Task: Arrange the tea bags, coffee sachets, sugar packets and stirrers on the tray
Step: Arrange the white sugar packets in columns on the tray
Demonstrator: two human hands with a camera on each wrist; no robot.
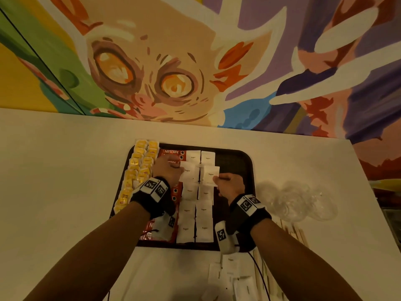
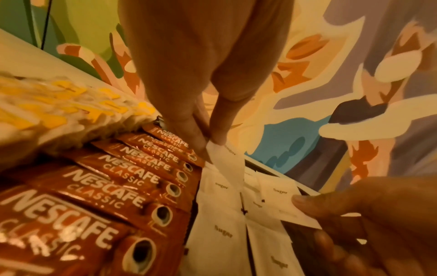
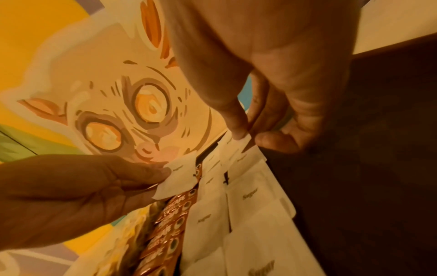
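Observation:
A dark tray [image 1: 238, 161] holds yellow tea bags [image 1: 138, 168] along its left side, red Nescafe coffee sachets [image 1: 171, 152] beside them, and two columns of white sugar packets [image 1: 195, 216] in the middle. My left hand [image 1: 168, 170] pinches one sugar packet [image 1: 188, 172] [image 2: 227, 158] between thumb and finger, raised over the left column. A second sugar packet [image 1: 210, 174] [image 3: 243, 147] is pinched by my right hand [image 1: 230, 185] over the right column. Wooden stirrers [image 1: 295, 233] lie on the table right of the tray.
Loose sugar packets [image 1: 234, 276] lie on the white table [image 1: 65, 170] near its front edge. Clear plastic cups [image 1: 297, 203] sit to the right of the tray. The tray's right strip is bare. A painted mural wall [image 1: 173, 61] rises behind the table.

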